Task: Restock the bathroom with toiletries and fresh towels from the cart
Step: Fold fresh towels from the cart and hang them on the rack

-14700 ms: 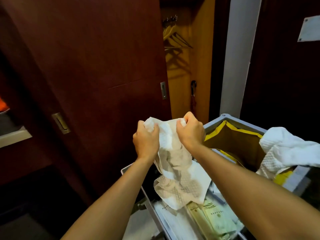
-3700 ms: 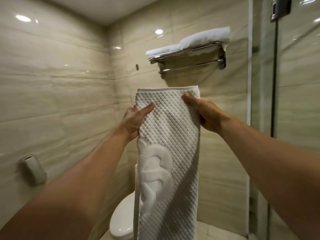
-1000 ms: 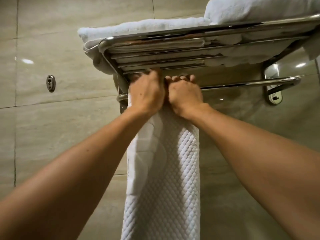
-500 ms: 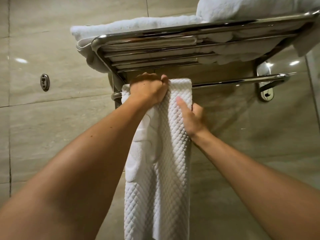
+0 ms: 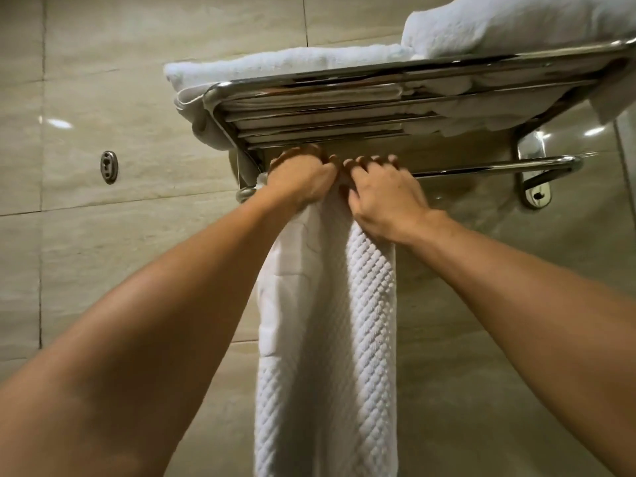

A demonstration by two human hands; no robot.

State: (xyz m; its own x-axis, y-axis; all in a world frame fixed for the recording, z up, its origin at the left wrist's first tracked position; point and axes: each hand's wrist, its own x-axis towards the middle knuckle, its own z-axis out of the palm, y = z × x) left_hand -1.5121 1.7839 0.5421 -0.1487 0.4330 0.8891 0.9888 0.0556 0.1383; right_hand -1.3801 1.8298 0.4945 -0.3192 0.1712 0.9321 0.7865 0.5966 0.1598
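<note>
Tiled wall (image 5: 103, 270) in pale beige is filling the far side of the view, seen from below, with a small metal fitting (image 5: 109, 166) sitting on it at the left. A bare left forearm is reaching up from the near left corner. The left hand (image 5: 303, 179) is curling its fingers over the top of a white towel (image 5: 330, 339) and gripping it at the rail. This towel is hanging straight down from the lower rail (image 5: 492, 168) of a chrome wall rack (image 5: 344, 84), at the rail's left end, and it is running out of the bottom edge of the view. Its cloth is thick and white. The right part is showing a raised diamond weave, like a quilt, while the left part is showing a smoother patch with a faint curved outline. A shadowed fold is running down its middle between the two hands. Just right of the left hand, almost touching it, the right hand (image 5: 382, 194) is hooking its curled fingers over the same towel top and holding it. Above both hands, folded white towels (image 5: 499, 25) are lying on the rack's shelf bars, the right pile standing higher than the left. To the right, the bare rail is ending in a chrome bracket (image 5: 535, 187) fixed to the wall.
</note>
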